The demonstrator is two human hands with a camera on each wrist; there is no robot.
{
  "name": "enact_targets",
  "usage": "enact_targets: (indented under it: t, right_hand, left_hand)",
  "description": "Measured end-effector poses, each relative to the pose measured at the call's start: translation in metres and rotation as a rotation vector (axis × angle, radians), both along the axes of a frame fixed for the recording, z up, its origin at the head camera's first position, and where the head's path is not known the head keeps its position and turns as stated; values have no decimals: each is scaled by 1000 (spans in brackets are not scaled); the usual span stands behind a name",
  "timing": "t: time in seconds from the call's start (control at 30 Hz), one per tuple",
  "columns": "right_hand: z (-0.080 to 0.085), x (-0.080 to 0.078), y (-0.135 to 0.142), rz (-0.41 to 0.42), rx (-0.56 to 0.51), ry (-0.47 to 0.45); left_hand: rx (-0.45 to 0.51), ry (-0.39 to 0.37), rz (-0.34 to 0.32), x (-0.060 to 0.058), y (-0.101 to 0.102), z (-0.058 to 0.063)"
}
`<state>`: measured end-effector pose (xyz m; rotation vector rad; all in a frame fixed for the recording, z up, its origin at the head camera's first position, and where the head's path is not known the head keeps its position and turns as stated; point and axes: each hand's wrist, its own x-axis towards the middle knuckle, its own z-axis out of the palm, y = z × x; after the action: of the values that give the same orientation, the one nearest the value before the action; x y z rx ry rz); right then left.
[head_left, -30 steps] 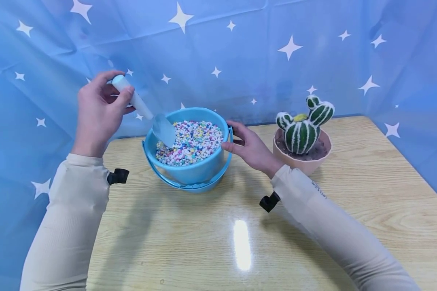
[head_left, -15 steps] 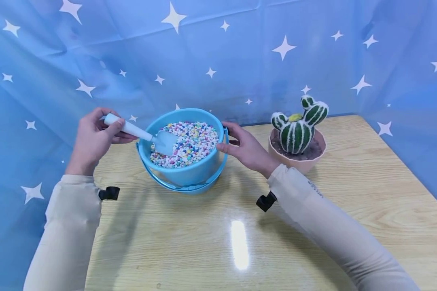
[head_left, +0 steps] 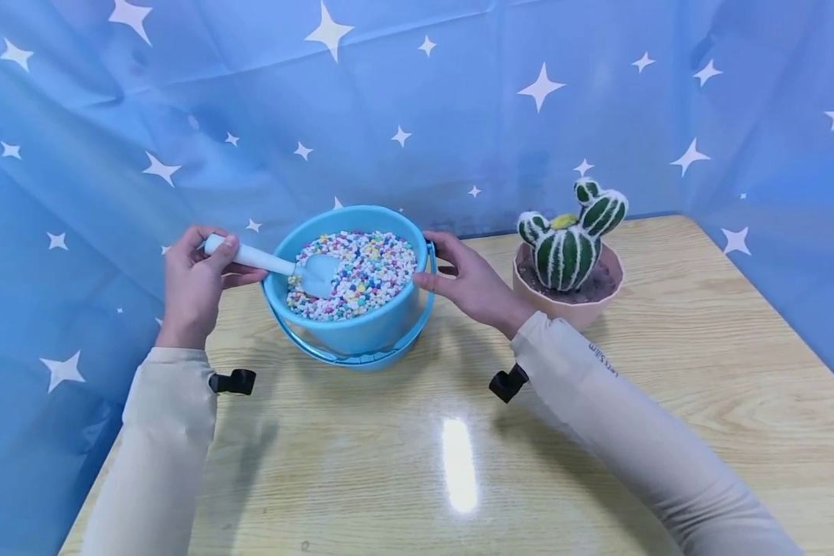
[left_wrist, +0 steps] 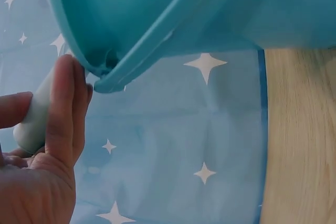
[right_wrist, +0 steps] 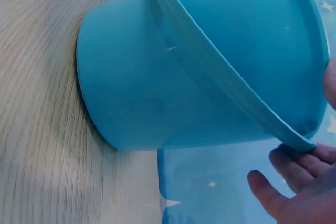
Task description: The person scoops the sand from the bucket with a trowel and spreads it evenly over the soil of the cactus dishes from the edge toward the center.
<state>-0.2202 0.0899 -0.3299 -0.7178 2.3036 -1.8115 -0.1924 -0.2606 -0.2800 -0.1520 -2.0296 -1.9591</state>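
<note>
Scoop (head_left: 306,272) tilted flatter vs 1s ago, handle (head_left: 260,259) part-hidden by pinching L fingers (left_wrist: 62,103); R fingers (right_wrist: 291,169) spread, touching bucket (head_left: 361,336).

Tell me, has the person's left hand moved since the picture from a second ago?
Yes: in the head view, the left hand has moved downward relative to the blue bucket.

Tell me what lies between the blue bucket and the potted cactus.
In the head view, the right hand lies between the blue bucket and the potted cactus.

blue cloth (head_left: 472,116), white stars (head_left: 540,86) | wood-grain tabletop (head_left: 361,448) | bright glare streak (head_left: 460,466)
</note>
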Motion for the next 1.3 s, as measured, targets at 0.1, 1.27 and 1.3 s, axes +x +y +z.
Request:
enact_targets:
  t: [0.1, 1.27, 1.3]
  right_hand:
    - [1, 0, -1, 1, 8, 13]
    - [-1, -1, 0, -22, 36, 24]
    - [-1, -1, -1, -23, 39, 24]
  left_hand:
    - [59, 29, 1, 1, 2, -2]
    - [496, -41, 21, 2, 3, -19]
    - [503, -40, 25, 2, 3, -20]
